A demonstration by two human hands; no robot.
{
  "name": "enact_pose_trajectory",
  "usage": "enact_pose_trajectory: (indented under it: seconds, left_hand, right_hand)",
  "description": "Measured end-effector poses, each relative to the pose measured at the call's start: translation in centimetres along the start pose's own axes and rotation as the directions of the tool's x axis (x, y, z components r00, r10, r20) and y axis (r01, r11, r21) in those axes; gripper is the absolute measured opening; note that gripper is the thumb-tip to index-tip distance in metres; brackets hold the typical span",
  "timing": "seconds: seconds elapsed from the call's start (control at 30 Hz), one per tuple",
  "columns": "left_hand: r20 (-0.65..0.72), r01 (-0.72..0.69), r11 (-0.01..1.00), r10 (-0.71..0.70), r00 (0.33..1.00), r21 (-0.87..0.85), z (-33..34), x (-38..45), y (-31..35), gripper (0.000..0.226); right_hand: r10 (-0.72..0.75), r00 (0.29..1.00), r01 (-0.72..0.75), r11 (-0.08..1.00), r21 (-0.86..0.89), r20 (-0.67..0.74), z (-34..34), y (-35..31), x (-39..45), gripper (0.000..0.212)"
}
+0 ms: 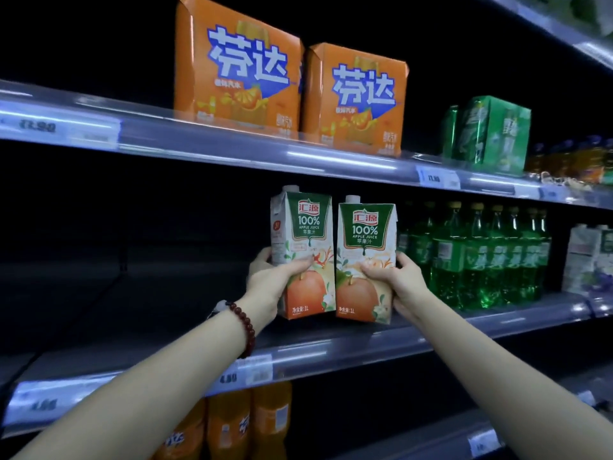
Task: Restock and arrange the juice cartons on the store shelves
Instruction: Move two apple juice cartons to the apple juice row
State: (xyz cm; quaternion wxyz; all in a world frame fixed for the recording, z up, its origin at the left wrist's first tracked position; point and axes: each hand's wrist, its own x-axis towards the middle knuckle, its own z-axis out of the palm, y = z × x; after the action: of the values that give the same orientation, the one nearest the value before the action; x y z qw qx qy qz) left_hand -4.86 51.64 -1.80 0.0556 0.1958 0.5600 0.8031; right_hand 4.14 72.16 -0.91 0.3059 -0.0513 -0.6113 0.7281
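Our left hand (pixel 270 282) grips the left apple juice carton (pixel 303 250), our right hand (pixel 403 283) the right carton (pixel 365 260), fingers wrapped tight, both upright and touching over the middle shelf (pixel 331 353).

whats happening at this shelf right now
A person is stocking apple juice. The left hand holds one apple juice carton and the right hand holds a second carton, side by side at the middle shelf, labels facing out. Whether they rest on it is unclear. Green bottles stand to their right; the shelf space to their left looks bare. Orange multipacks sit on the shelf above.
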Motion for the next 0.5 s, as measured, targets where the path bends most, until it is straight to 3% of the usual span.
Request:
enact_pose_trajectory:
  seconds: [0.2, 0.37, 0.5]
  left_hand:
    - [0.008, -0.001, 0.998, 0.0, 1.0, 0.068, 0.8, 3.0, -1.5, 0.054]
    - [0.05, 0.018, 0.998, -0.021, 0.999, 0.061, 1.0, 4.6, -2.4, 0.052]
    - [0.077, 0.034, 0.999, -0.036, 0.996, 0.035, 1.1, 4.5, -2.8, 0.05]
  right_hand:
    - [0.023, 0.999, -0.028, 0.994, 0.11, 0.045, -0.9, 1.2, 4.0, 0.094]
    - [0.056, 0.994, -0.067, 0.991, 0.116, 0.091, -2.1, 2.7, 6.0, 0.068]
    - [0.089, 0.987, -0.105, 0.987, 0.119, 0.133, -3.1, 3.7, 6.3, 0.063]
